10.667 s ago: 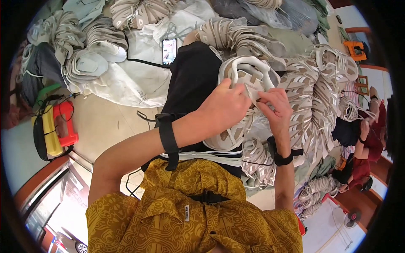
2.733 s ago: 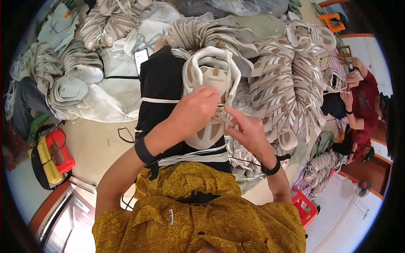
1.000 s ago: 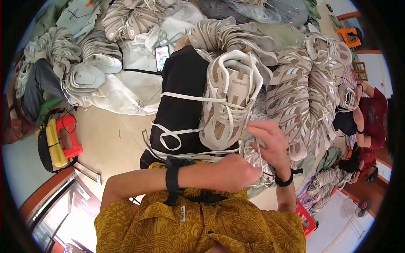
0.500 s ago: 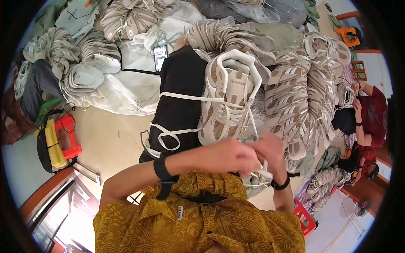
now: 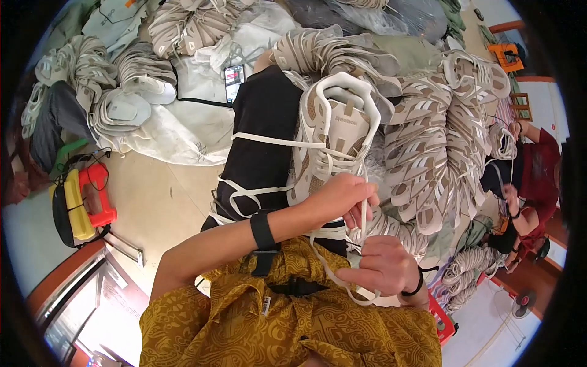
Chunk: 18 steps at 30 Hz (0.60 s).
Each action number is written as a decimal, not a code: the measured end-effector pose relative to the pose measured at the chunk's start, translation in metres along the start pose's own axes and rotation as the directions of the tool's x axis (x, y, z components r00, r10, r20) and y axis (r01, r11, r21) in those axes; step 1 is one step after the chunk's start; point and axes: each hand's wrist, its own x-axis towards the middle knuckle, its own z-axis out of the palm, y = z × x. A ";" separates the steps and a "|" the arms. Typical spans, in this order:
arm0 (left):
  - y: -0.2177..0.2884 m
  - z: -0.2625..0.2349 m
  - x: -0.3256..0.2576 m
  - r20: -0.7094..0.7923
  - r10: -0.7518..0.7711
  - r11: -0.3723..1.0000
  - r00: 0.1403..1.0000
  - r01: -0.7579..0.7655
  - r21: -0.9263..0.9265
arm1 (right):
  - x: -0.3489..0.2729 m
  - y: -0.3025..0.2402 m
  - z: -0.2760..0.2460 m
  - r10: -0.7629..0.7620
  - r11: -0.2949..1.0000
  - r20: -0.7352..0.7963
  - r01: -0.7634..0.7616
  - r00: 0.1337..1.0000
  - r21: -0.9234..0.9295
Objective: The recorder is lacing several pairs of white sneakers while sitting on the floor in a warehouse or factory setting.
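Closest in, the right hand (image 5: 386, 266) pinches a white lace (image 5: 365, 214) between thumb and curled fingers, the loose end looping down below the wrist toward the mustard patterned shirt (image 5: 293, 324). Just above it the left hand (image 5: 342, 197) closes over the same lace where it leaves the lower eyelets, fingers folded around the strand, a black band (image 5: 264, 231) on its forearm. Both hands sit at the near end of a beige and white sneaker (image 5: 333, 144), which lies sole down on the person's lap, over black trousers (image 5: 263, 134), its opening pointing away. More white lace crosses the trousers to the left of the shoe. Right of the sneaker, rows of matching shoe uppers (image 5: 440, 153) are stacked, touching one another. Farther left on the floor stands a red and yellow tool (image 5: 82, 202), well apart from the hands. Beyond the lap a phone (image 5: 234, 76) rests on pale sacks (image 5: 177, 128), with more heaped uppers (image 5: 183, 24) behind. At the far right another person in a red top (image 5: 538, 177) works with their own hands
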 end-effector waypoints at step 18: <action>-0.009 -0.015 -0.001 -0.111 0.277 0.852 0.955 -0.190 0.489 | 0.005 0.088 -0.009 0.389 0.916 -0.098 -0.396 0.916 -0.064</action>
